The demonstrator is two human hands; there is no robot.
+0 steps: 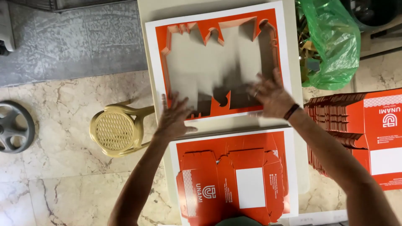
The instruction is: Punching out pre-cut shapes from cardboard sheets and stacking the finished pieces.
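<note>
Landmark: punched-out orange waste sheet (217, 62), lying flat on the white tabletop (146, 12), long axis running left-right, cut-out window in the middle showing bare tabletop. Far left of it, on the marble floor (63, 100): grey wheel (14, 125), then tan plastic stool (117, 129) just off its lower-left corner. Left hand (173, 119) flat on the sheet's lower-left corner, grip released, fingers spread, pressing not grasping. Directly below the sheet, touching or nearly so: uncut orange carton sheet (234, 175), blank still in place. Right hand (270, 96) on the lower-right border, fingers splayed, also released; slightly further in than the left. Right of the sheet: green bag (331, 46) near the top edge, stack of folded orange cartons (356, 134) below it. Open room only upward.
</note>
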